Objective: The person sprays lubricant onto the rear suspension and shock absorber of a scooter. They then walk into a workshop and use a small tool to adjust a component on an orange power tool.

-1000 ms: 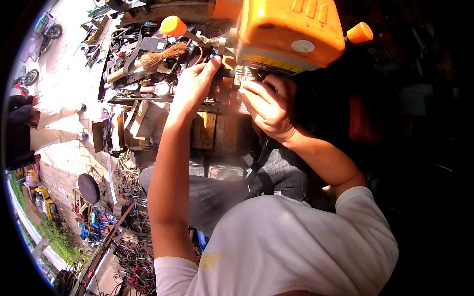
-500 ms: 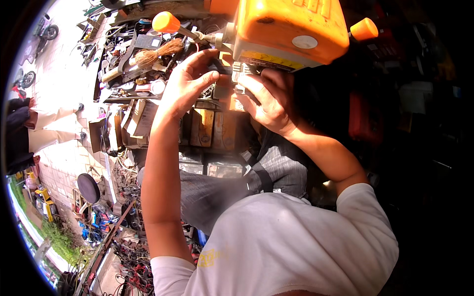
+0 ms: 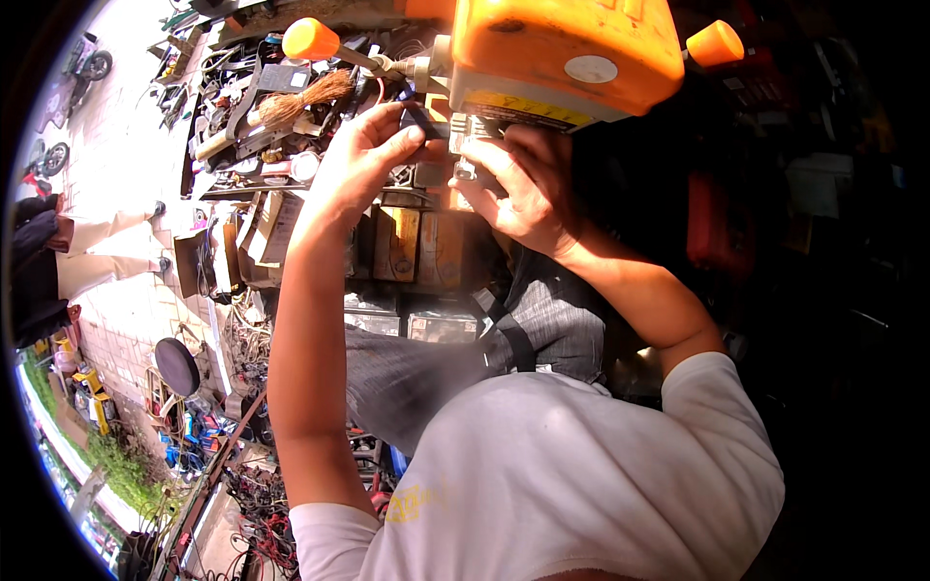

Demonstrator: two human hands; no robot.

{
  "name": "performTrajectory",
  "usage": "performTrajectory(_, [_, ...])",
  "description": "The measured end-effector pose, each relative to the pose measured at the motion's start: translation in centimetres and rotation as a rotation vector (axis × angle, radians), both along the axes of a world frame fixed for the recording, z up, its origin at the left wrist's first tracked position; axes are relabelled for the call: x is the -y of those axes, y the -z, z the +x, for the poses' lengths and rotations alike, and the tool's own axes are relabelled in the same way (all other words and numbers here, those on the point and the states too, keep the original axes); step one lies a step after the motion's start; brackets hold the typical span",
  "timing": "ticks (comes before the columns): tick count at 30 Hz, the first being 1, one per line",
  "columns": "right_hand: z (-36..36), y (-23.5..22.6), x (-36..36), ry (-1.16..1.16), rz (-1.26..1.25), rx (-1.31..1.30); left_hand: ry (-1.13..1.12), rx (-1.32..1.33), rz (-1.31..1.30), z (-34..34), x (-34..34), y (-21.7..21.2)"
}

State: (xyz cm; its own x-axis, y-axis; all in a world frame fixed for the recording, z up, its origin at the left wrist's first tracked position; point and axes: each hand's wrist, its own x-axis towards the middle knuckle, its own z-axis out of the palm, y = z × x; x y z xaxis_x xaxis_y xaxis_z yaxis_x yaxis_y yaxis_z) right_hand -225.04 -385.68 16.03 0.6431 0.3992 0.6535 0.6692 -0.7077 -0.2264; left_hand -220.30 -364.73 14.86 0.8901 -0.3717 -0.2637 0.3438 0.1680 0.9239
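An orange-hooded machine (image 3: 567,44) with a pale metal body stands at the top, a round orange knob on a lever at either side. Below its hood sits a small silvery metal clamp (image 3: 469,131). My left hand (image 3: 366,145) pinches a small flat black piece (image 3: 420,118) between thumb and fingers, just left of the clamp. Whether that piece reaches into the clamp I cannot tell. My right hand (image 3: 528,189) is closed around the clamp's near and right side, fingers bent; some fingertips are hidden under the machine.
Behind my left hand lies a tray of tools with a straw brush (image 3: 305,99). Boxes (image 3: 397,242) stand below the machine. At the left, a person's legs (image 3: 107,257) and a round black seat (image 3: 176,366) show on the paving. Deep shadow covers the right side.
The view has shifted slightly, so the machine sits a little further left and higher. My left fingers have shifted a little, showing more of the black piece; my right hand keeps its hold.
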Motion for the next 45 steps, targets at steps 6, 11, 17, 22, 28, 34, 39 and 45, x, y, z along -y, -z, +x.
performTrajectory(6, [-0.2, -0.3, -0.2, 0.034, -0.01, -0.058, -0.048, 0.023, -0.126, -0.2, -0.4, 0.8])
performTrajectory(11, [-0.4, -0.4, -0.5, 0.065, 0.01, -0.132, 0.093, -0.228, -0.065, 1.5, -1.2, 0.6])
performTrajectory(17, [-0.1, -0.4, -0.7, 0.065, 0.005, -0.1, 0.003, 0.103, -0.015, 0.0, -0.4, -0.5])
performTrajectory(22, [-0.3, -0.7, -0.7, 0.056, 0.011, -0.15, 0.03, 0.107, -0.065, 0.5, -0.6, 0.3])
performTrajectory(28, [-0.2, -0.6, -0.5, 0.059, 0.002, -0.147, 0.009, -0.316, 0.157, 1.6, -0.4, -0.4])
performTrajectory(34, [-0.2, -0.7, -0.5, 0.071, 0.003, -0.154, 0.067, -0.09, 0.061, 1.7, -0.8, 0.5])
performTrajectory(39, [-0.1, -0.6, -0.5, 0.072, 0.014, -0.154, 0.039, 0.129, -0.027, 0.7, -0.5, -0.1])
performTrajectory(45, [-0.2, -0.2, -0.3, 0.084, 0.016, -0.153, 0.071, 0.458, 0.404, -0.2, 0.1, -1.1])
